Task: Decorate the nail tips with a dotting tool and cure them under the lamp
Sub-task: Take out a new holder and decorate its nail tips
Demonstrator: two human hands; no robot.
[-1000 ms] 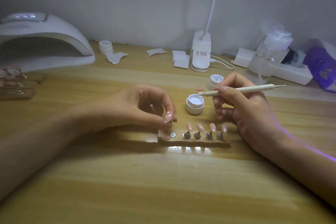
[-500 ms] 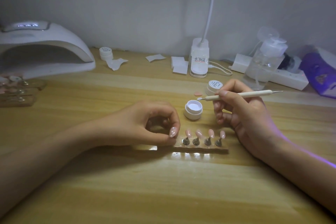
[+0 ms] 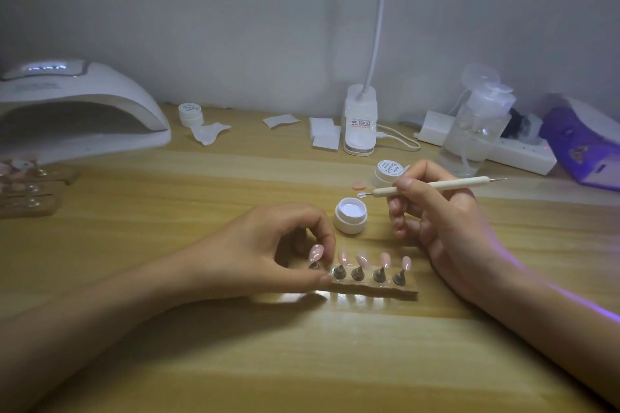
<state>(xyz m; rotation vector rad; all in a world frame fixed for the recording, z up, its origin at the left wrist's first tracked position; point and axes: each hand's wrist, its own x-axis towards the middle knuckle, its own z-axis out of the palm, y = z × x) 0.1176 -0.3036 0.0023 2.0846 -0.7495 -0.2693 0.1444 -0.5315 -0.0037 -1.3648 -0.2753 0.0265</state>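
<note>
Head view, left hand: my left hand has come down onto the left end of the holder. Its fingers are curled, and thumb and forefinger pinch the leftmost stand.
Head view, what changed: a second ago I held that stand lifted off the holder, and its slot showed bare metal. Now it sits back in its slot, so all five nail tips are in one row again.
Head view, right hand: my right hand has barely moved. Its fingers are closed round the dotting tool like a pen, and the tool lies almost level.
Head view, tool tip: a small white blob hangs on the left end, just above the far rim of the open jar and not touching it.
Head view, holder: it lies across the middle of the bench, just nearer me than the jar and between my two hands.
Head view, curing lamp: the curing lamp stands at the far left corner, well apart from the holder, with nothing I can see under its arch.
Head view, left edge: more holders with tips lie there, in front of the lamp.
Head view, other bits: the jar's lid and a loose pink tip lie just beyond the jar.
Meaning for the task: I judge that one tip is dealt with and reseated and the tool is loaded, so the next tip in the row can take its dots. Curing is not yet done.
Risk: my left fingers sit close to the neighbouring tip, so drawing them away carelessly could knock it.
</note>
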